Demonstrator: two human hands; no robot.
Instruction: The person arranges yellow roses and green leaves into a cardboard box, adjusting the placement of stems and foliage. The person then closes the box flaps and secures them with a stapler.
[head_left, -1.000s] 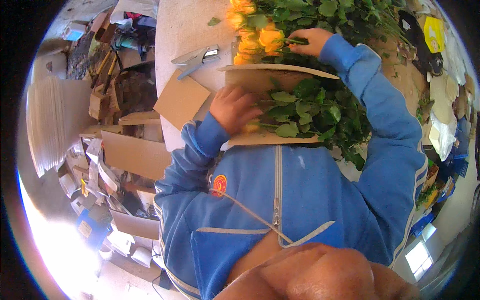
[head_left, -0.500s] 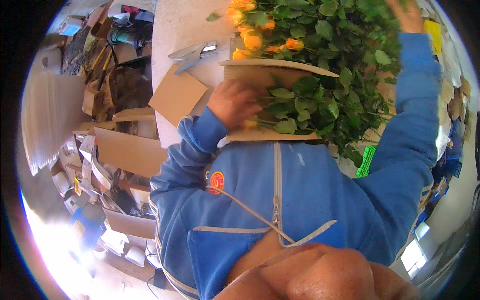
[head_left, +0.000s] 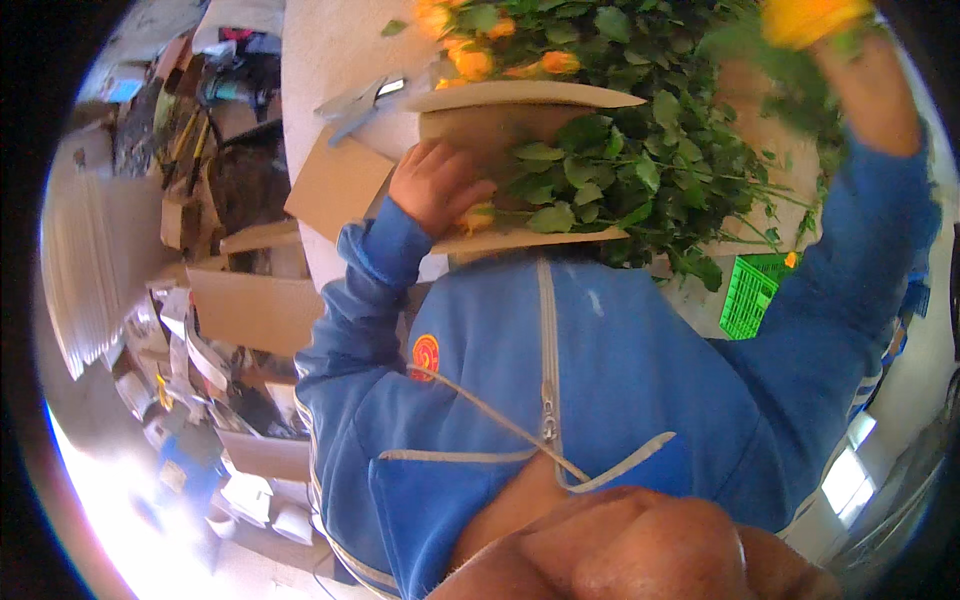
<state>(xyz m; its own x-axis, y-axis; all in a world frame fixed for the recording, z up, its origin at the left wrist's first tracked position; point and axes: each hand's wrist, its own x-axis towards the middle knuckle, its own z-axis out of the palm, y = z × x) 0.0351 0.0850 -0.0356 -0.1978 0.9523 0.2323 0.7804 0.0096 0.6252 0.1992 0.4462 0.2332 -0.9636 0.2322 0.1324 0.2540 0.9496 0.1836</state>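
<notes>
A folded cardboard sheet (head_left: 520, 92) lies around a leafy rose bunch (head_left: 600, 160) on the pale table (head_left: 340, 50). At its left end, my left hand (head_left: 435, 185) has bent, separated fingers over the cardboard, beside a partly hidden yellow bloom (head_left: 478, 216). My right hand (head_left: 850, 70) is raised at the upper right, closed on blurred yellow roses (head_left: 812, 18). More yellow roses (head_left: 470, 62) and foliage lie beyond the cardboard. A stapler (head_left: 365, 100) and a square cardboard piece (head_left: 338, 182) lie left of the bunch.
Left of the table are cardboard boxes (head_left: 245, 305), tools and clutter, with stacked white sheets (head_left: 90, 250) at the far left. A green plastic crate (head_left: 748, 295) sits at the right, below the table edge.
My right hand has moved from the rose heads out to the upper right and now holds blurred roses aloft. My left hand stays by the cardboard. More of the green crate shows.
</notes>
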